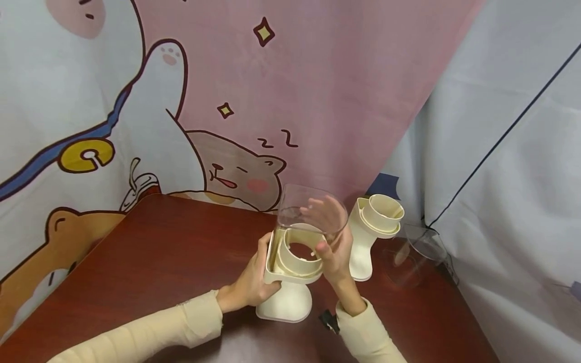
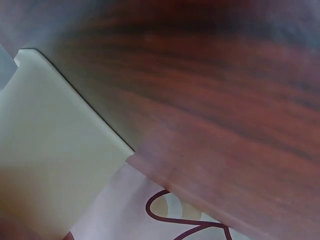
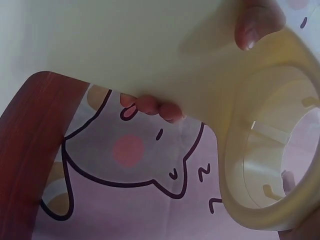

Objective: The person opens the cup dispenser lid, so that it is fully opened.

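Observation:
In the head view my left hand [image 1: 254,277] grips the side of a cream plastic stand [image 1: 283,302] with a round collar on top. The collar [image 3: 267,145] shows its inner tabs in the right wrist view, where fingertips [image 3: 150,105] press the stand's body. My right hand [image 1: 338,252] holds a clear plastic container [image 1: 290,204], which is over the collar. Its fingers show through the clear wall and its thumb is near the collar's rim. Whether container and collar touch, I cannot tell. A cream panel of the stand [image 2: 55,130] fills the left of the left wrist view.
A second cream stand [image 1: 363,242] is upright at the right of the red-brown table [image 1: 181,252]. Beside it another clear container [image 1: 424,244] sits near a black cable [image 1: 467,179]. A small black object [image 1: 328,320] lies by the right sleeve. A printed curtain [image 1: 317,101] hangs behind.

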`<move>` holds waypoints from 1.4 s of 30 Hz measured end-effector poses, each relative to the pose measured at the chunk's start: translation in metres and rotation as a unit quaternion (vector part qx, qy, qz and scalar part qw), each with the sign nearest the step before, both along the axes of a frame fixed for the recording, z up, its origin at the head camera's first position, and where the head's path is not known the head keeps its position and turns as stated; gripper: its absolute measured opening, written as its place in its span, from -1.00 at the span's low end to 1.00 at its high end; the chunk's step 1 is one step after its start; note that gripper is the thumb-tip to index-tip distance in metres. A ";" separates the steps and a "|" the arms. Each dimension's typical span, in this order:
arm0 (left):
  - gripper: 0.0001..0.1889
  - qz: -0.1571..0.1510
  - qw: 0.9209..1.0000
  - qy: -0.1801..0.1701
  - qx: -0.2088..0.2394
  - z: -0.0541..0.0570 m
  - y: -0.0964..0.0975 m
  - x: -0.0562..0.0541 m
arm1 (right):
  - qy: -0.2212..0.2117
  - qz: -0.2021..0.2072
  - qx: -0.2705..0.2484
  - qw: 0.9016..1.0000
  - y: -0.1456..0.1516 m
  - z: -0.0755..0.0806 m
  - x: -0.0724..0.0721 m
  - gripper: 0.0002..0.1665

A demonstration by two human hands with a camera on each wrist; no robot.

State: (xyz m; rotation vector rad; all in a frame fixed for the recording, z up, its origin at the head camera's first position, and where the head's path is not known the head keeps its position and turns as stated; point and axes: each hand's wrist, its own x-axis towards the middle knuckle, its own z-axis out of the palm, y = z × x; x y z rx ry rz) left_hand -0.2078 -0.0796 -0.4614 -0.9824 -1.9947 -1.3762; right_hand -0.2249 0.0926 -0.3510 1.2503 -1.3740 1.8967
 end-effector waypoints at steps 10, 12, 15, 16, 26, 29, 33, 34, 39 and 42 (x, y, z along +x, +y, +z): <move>0.03 0.012 1.000 -0.001 -0.004 0.000 0.001 -0.002 | -0.119 0.003 -0.037 0.992 0.011 0.021 -0.006 -0.06; 0.03 0.023 1.000 -0.010 -0.011 -0.001 0.000 0.001 | -0.133 0.001 -0.059 0.989 0.015 0.026 -0.006 -0.08; 0.03 0.036 0.999 -0.021 -0.014 -0.001 -0.002 0.003 | -0.105 -0.016 -0.042 0.993 0.018 0.031 -0.004 -0.03; 0.03 0.039 0.999 -0.025 -0.012 -0.001 -0.002 0.004 | -0.096 -0.008 -0.039 0.995 0.018 0.031 -0.004 -0.03; 0.02 0.033 0.999 -0.019 -0.009 0.001 0.002 0.003 | -0.022 0.015 -0.069 0.997 0.034 0.047 0.004 -0.07; 0.03 0.034 0.999 -0.018 -0.010 0.002 0.002 0.003 | -0.011 0.024 -0.076 0.997 0.045 0.050 0.009 -0.06; 0.02 0.031 0.999 -0.017 -0.009 0.002 0.000 0.002 | -0.002 0.024 -0.079 0.997 0.057 0.047 0.013 -0.10; 0.02 0.029 0.999 -0.016 -0.008 0.002 0.000 0.001 | -0.004 0.019 -0.081 0.997 0.059 0.046 0.012 -0.11; 0.03 0.024 1.000 -0.017 -0.003 0.000 0.000 0.000 | -0.028 -0.029 -0.104 0.994 0.064 0.045 0.002 -0.06; 0.02 0.022 1.000 -0.017 -0.003 -0.002 0.001 0.001 | -0.045 -0.069 -0.119 0.990 0.061 0.049 -0.013 0.01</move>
